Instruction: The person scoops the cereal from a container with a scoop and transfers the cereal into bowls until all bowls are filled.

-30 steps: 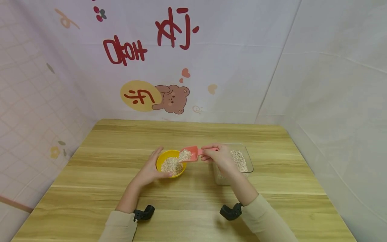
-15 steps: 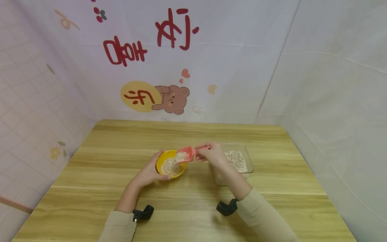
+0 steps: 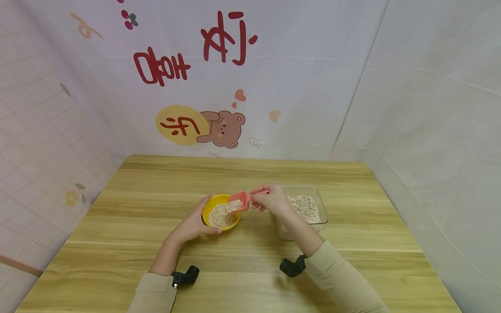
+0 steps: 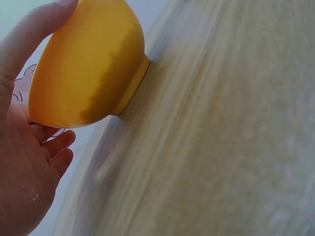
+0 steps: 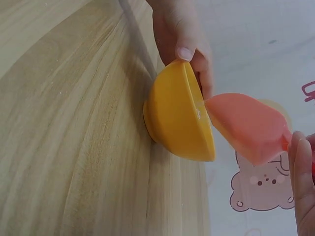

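Note:
My left hand (image 3: 192, 224) grips the yellow bowl (image 3: 212, 201) at its left side, thumb at the near rim and fingers round the far side. Pale oat flakes (image 3: 220, 217) lie in the bowl, which stands upright on the table. My right hand (image 3: 275, 201) pinches the handle of a coral-pink scoop (image 5: 248, 125). The scoop is tipped over the bowl's right rim, its lip low inside and oats still in its pan. In the left wrist view, the bowl's outer wall (image 4: 93, 64) shows against my thumb; the oats are hidden there.
A clear rectangular container (image 3: 287, 234) with more oats (image 3: 305, 208) stands at the right, partly behind my right forearm. The wooden table (image 3: 242, 287) ends at a printed cloth backdrop (image 3: 305, 87), with cloth at both sides.
My right hand has moved left with the scoop, bringing it further over the bowl and tilting it. Some oats have slid towards its lip. My left hand stays on the bowl.

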`<act>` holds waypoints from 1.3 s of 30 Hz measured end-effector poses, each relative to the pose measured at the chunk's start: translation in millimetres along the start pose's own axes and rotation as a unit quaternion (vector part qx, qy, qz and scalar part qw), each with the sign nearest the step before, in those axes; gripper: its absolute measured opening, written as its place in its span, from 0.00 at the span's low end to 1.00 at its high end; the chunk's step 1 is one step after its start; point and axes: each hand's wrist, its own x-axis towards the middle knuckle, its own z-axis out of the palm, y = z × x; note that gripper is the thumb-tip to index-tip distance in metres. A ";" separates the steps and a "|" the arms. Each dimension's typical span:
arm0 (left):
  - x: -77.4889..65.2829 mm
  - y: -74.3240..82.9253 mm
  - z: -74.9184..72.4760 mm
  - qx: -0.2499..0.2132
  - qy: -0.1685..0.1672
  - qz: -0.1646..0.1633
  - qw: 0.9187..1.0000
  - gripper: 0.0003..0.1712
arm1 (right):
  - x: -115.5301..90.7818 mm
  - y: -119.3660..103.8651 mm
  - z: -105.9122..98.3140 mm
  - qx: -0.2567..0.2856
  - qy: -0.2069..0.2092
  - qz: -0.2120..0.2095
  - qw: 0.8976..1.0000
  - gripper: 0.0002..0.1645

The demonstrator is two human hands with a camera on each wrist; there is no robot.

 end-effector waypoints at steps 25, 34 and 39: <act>0.8 -1.6 0.4 -0.002 -0.003 0.000 1.000 0.71 | 6.1 -11.0 2.4 -0.084 -0.050 -0.026 0.995 0.08; 2.1 -3.5 0.7 -0.001 0.000 0.003 1.000 0.70 | 8.6 -19.4 4.8 -0.100 -0.059 -0.048 0.992 0.07; 2.4 -4.7 1.0 0.003 0.001 0.007 1.000 0.69 | 10.0 -23.0 6.0 -0.113 -0.059 -0.051 0.991 0.05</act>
